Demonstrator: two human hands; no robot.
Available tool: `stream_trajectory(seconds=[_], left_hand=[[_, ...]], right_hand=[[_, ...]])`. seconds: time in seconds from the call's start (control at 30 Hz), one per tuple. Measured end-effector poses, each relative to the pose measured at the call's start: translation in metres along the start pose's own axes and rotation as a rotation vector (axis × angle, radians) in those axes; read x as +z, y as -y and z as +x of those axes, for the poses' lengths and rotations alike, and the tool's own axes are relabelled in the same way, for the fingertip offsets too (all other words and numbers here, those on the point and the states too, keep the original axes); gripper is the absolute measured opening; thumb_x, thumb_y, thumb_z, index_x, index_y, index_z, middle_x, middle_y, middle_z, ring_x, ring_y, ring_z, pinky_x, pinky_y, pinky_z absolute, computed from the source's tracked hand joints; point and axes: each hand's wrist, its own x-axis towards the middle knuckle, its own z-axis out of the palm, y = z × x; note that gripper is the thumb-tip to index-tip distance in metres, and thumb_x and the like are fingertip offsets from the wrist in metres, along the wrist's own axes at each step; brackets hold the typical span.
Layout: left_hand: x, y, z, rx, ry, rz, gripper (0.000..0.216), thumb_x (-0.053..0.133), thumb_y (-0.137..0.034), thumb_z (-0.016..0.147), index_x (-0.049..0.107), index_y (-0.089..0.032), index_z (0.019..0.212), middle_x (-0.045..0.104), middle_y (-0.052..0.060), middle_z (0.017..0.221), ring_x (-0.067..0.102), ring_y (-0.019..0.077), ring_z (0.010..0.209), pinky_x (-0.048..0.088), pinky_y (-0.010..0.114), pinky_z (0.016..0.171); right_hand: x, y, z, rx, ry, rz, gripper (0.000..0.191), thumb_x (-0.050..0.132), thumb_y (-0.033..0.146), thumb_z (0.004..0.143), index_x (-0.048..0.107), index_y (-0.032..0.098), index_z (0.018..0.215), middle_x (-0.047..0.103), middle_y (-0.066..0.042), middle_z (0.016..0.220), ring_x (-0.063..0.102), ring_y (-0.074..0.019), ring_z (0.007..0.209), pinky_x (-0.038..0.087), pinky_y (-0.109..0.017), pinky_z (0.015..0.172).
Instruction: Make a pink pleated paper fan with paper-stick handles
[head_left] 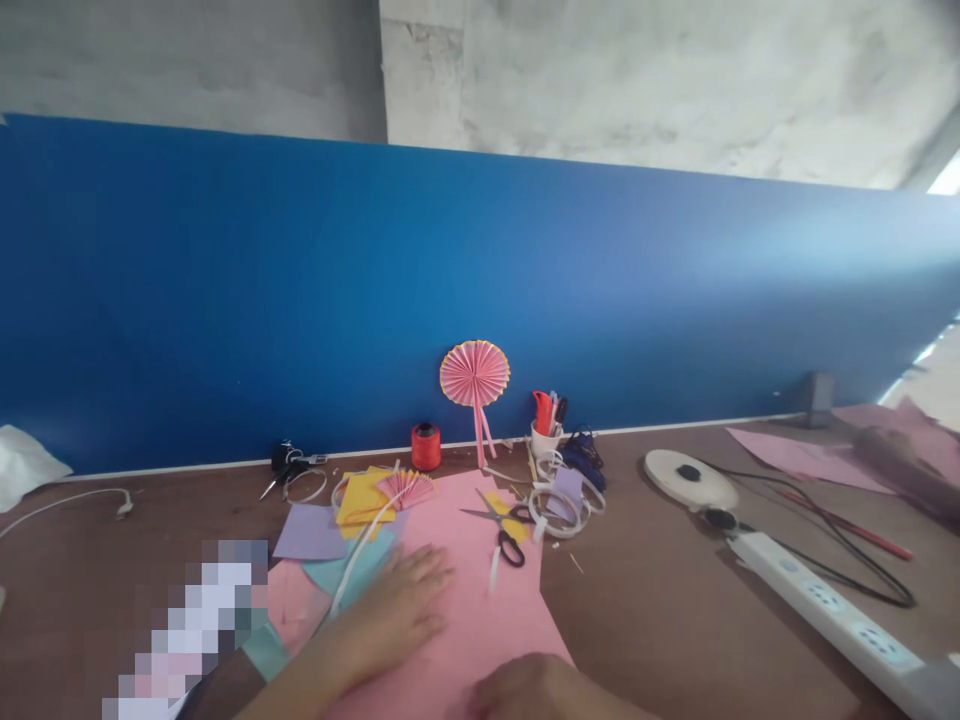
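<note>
- Left hand [409, 600] lies flat, fingers spread, on pink paper [491, 625].
- Right hand [536, 687], at its four o'clock: can't tell whether it's gripping.
- Scissors [500, 520] at the left's two o'clock.

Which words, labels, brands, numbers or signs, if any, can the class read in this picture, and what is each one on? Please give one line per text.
None: no text can be read.
Red spool: no lettering can be made out.
White power strip: any markings are too small or blurred to read.
Pink sheet: no writing visible.
Pixelated patch: blocked out, so nothing there can be read.
</note>
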Motion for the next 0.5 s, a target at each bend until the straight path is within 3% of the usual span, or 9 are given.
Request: stream_trajectory(seconds=[0.13,0.2,0.33,0.43,0.5], left_hand=[[0.01,0.007,-0.002,-0.005,-0.115,0.06,0.051,0.04,-0.039,0.09,0.034,-0.03,0.14,0.03,0.005,0.149,0.026,0.0263,0.137,0.014,0.054,0.112],[0.015,0.014,0.001,-0.022,-0.167,0.086,0.05,0.039,-0.04,0.091,0.035,-0.027,0.139,0.034,0.006,0.147,0.028,0.0258,0.136,0.016,0.052,0.112],[0.026,0.028,0.006,-0.02,-0.256,0.115,0.049,0.042,-0.042,0.09,0.042,-0.024,0.135,0.041,0.008,0.143,0.034,0.025,0.133,0.023,0.048,0.111],[0.027,0.033,0.005,-0.069,-0.296,0.109,0.05,0.039,-0.043,0.09,0.042,-0.022,0.136,0.039,0.01,0.144,0.033,0.0256,0.133,0.025,0.048,0.11],[0.023,0.033,0.001,-0.099,-0.271,0.099,0.064,0.042,-0.054,0.086,0.036,-0.018,0.139,0.034,0.013,0.147,0.028,0.0295,0.135,0.022,0.051,0.11]], right_hand=[[-0.048,0.014,-0.005,0.185,-0.104,0.318,0.05,0.033,0.046,0.094,0.068,0.013,0.084,0.065,-0.004,0.075,0.059,-0.0134,0.072,0.045,-0.022,0.069],[-0.061,0.014,-0.007,0.229,-0.09,0.414,0.044,0.042,0.044,0.091,0.071,0.012,0.084,0.066,-0.005,0.077,0.059,-0.0145,0.073,0.046,-0.023,0.07],[-0.059,0.006,-0.01,0.328,0.053,0.464,0.023,0.064,0.028,0.075,0.074,0.018,0.093,0.07,-0.005,0.091,0.063,-0.0167,0.081,0.046,-0.022,0.07],[-0.054,0.003,-0.011,0.392,0.145,0.393,0.032,0.069,0.02,0.065,0.074,0.022,0.096,0.072,-0.003,0.094,0.064,-0.0177,0.083,0.048,-0.022,0.073],[-0.055,0.005,-0.01,0.422,0.108,0.293,0.037,0.068,0.02,0.066,0.071,0.022,0.102,0.071,-0.005,0.101,0.064,-0.0202,0.091,0.048,-0.026,0.081]])
